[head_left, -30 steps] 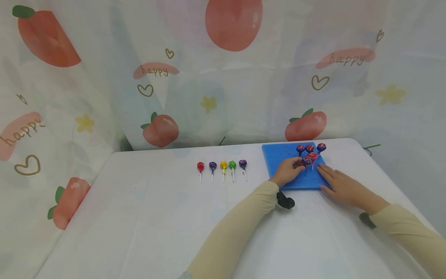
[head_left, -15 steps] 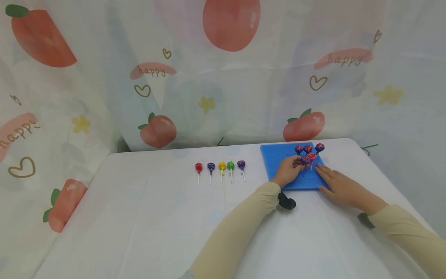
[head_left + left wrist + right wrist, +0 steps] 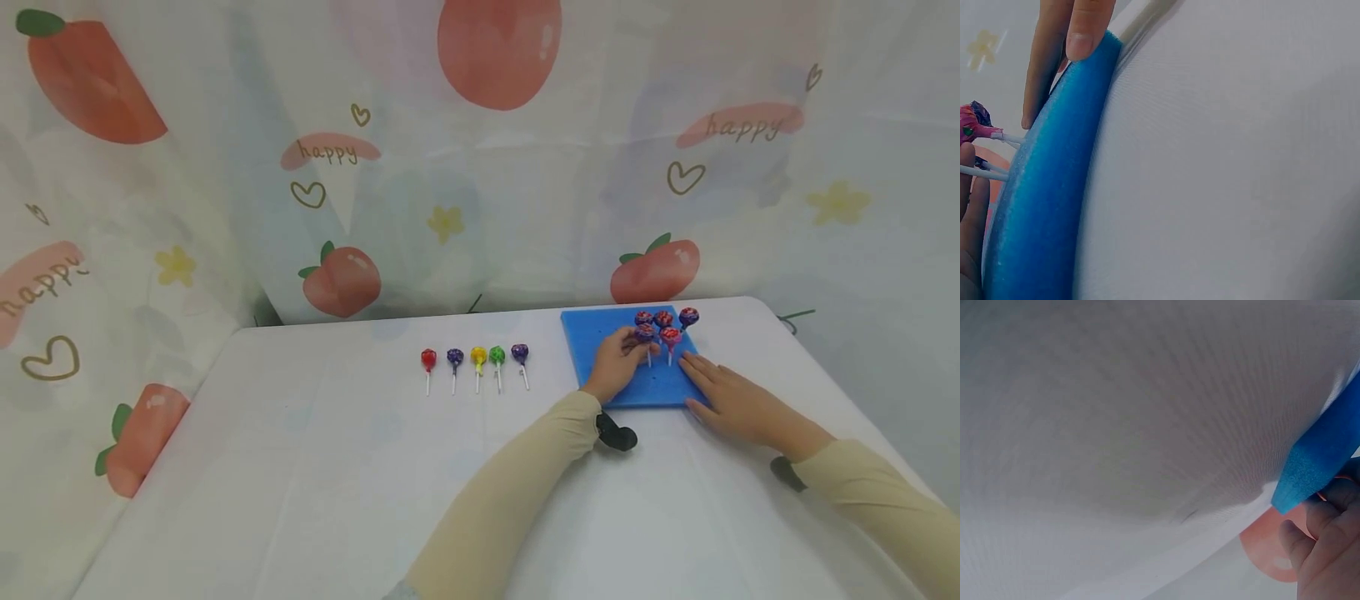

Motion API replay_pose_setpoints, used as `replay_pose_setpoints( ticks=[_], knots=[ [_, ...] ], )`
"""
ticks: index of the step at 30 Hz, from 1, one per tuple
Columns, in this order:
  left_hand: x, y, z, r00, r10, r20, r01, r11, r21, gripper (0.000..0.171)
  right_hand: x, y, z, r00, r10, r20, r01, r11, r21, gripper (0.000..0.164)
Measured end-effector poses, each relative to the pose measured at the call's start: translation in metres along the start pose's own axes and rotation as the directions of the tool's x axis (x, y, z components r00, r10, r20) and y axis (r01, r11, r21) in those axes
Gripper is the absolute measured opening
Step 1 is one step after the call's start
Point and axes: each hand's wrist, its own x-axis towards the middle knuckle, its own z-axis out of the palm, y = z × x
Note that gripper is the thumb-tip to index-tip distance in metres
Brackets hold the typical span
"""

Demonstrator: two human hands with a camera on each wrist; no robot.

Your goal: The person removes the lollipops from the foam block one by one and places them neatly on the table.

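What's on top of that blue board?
Four lollipops stand on the blue board; the left hand holds a fifth; the right hand rests on the board's edge. The hands hide what's beneath.

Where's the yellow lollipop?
In the head view, the yellow lollipop lies on the table, left of the blue board, between a purple lollipop and the green lollipop.

Your head view has soft, even light; your wrist views are dimmer, the left one showing you a blurred shadow on the cloth (image 3: 1222, 156).
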Motion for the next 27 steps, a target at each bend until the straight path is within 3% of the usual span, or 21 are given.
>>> replay_pose_setpoints(
  ticks=[5,8,22,27],
  knots=[
    [-0.004,0.001,-0.004,0.999,-0.027,-0.024,0.023,0.990,-0.136,0.019,0.001,0.000,0.002,1.000,0.000,0.005,0.000,1.000,0.001,0.074],
    [-0.008,0.006,-0.010,0.999,-0.044,-0.014,0.041,0.987,-0.155,0.018,0.000,0.000,0.003,1.000,0.000,0.005,0.000,1.000,0.004,0.075],
    [-0.027,0.030,-0.053,0.997,-0.056,0.047,0.062,0.992,-0.114,0.022,0.001,0.003,0.002,1.000,-0.008,-0.001,0.008,1.000,0.021,0.075],
    [-0.037,0.041,-0.075,0.994,-0.103,0.047,0.107,0.990,-0.093,0.022,0.002,0.003,0.003,1.000,0.005,0.014,-0.005,1.000,0.014,0.076]
  ],
)
